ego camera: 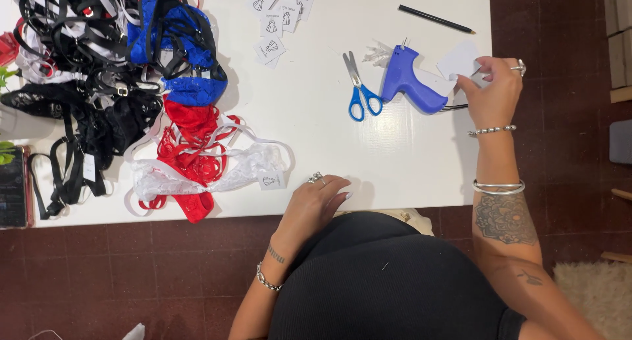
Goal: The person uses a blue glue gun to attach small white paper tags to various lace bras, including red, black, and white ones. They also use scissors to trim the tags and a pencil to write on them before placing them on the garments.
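While a dark phone (pixel 13 187) lies at the far left edge of the white table (pixel 408 162), the left half of the surface is heaped with lace garments (pixel 112 70) in black, blue and white, with a red and white lace piece (pixel 197 162) lying nearest the person, a small white tag at its right end. Further right and toward the far edge lies a scatter of small printed paper tags (pixel 276 21). The left hand (pixel 319 198) rests at the near table edge, palm down, fingers loosely curled and holding nothing. Right of centre lie blue-handled scissors (pixel 361 90), and just beside them a blue tagging gun (pixel 407 80), on its side with its needle pointing away. A black pencil (pixel 436 19) lies at the far right. The right hand (pixel 494 90) is at the right table edge, pinching a white card tag (pixel 459 60) between thumb and fingertips, just right of the gun. The step in hand looks like readying a tag; the next move probably calls for bringing tag, gun and a garment together.
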